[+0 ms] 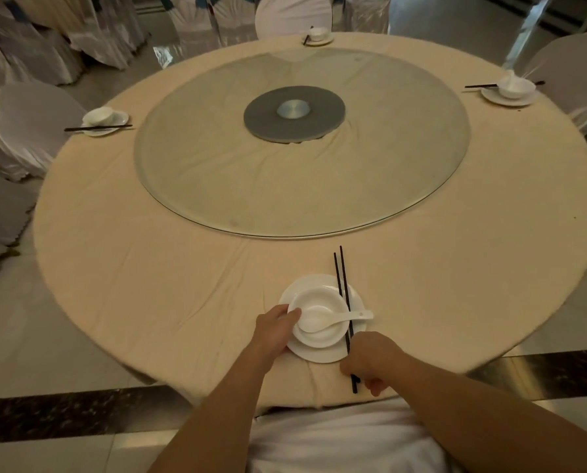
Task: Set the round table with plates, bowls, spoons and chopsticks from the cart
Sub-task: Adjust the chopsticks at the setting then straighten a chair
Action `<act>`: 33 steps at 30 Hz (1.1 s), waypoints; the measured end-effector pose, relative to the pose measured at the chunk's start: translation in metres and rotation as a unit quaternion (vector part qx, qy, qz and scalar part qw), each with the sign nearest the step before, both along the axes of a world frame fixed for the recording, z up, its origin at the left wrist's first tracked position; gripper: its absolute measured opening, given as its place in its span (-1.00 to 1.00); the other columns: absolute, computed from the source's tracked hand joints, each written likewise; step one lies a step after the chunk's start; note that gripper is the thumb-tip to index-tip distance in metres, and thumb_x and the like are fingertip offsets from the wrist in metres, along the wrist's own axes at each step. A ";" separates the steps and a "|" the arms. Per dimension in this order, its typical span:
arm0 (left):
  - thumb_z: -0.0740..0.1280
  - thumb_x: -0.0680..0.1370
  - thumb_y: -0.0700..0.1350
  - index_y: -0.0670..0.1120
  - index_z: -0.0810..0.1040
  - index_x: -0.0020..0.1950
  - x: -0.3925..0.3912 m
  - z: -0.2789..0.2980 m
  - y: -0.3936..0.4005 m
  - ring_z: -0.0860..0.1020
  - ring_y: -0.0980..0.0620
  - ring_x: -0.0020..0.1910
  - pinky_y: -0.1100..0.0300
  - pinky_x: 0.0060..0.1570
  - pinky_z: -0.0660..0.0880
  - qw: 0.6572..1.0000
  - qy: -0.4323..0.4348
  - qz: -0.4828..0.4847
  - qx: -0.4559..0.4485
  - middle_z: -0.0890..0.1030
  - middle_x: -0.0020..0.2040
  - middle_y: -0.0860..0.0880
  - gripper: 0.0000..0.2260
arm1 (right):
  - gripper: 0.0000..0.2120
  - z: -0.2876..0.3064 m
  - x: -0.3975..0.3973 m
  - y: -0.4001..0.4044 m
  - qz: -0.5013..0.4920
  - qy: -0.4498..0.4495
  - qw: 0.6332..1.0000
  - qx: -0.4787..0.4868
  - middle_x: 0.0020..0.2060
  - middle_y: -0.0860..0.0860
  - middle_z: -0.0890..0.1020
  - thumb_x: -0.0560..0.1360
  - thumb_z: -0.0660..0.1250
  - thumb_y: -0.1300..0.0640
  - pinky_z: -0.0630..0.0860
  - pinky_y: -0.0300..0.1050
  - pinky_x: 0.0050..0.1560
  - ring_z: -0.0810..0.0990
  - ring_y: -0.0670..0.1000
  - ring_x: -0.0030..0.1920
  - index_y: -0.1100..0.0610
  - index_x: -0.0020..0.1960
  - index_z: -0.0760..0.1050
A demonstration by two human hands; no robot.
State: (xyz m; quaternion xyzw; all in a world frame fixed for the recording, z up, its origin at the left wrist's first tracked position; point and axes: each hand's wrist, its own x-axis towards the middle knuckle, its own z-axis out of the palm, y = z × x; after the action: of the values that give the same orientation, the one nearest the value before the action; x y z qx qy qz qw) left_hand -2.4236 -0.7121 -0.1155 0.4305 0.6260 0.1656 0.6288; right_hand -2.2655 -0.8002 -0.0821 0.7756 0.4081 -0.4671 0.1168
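A white plate [333, 355] lies at the near edge of the round table [149, 268], which has a beige cloth. On the plate sits a white bowl [323, 298] with a white spoon [323, 320] in it, handle pointing right. My left hand [275, 331] grips the left rim of the bowl and plate. A pair of black chopsticks [342, 278] rests across the plate's right side, pointing to the table's middle. My right hand [370, 360] pinches their near ends.
A glass turntable [217, 172] with a grey hub [294, 112] fills the table's middle. Three other place settings stand at the left [103, 121], far [317, 35] and right [508, 90] edges. White-covered chairs [22, 131] ring the table.
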 end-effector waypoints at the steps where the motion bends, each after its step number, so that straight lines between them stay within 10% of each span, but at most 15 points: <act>1: 0.36 0.55 0.02 0.00 0.61 0.19 0.000 0.000 0.000 0.59 0.00 0.02 0.08 -0.09 0.60 1.000 0.000 -0.002 -0.001 0.60 0.14 -0.03 -0.76 | -0.84 0.000 0.000 0.000 0.001 0.002 1.000 -0.007 -0.44 0.09 0.59 0.46 0.25 0.12 0.63 -0.08 -0.27 0.57 0.06 -0.54 0.19 -0.24 0.47; 33: 0.34 0.55 0.01 -0.02 0.61 0.22 0.001 -0.002 -0.001 0.58 -0.07 0.12 -0.07 0.16 0.57 1.000 0.011 -0.012 0.016 0.57 0.21 -0.07 -0.72 | -0.71 0.000 0.003 -0.002 -0.013 0.037 0.999 -0.033 -0.39 0.15 0.58 0.56 0.16 0.07 0.58 -0.09 -0.30 0.57 0.09 -0.49 0.25 -0.21 0.43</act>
State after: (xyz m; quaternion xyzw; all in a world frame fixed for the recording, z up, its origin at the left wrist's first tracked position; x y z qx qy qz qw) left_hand -2.4231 -0.7131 -0.1171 0.4498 0.6248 0.1630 0.6170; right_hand -2.2622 -0.8023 -0.0822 0.7589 0.3859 -0.5104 0.1211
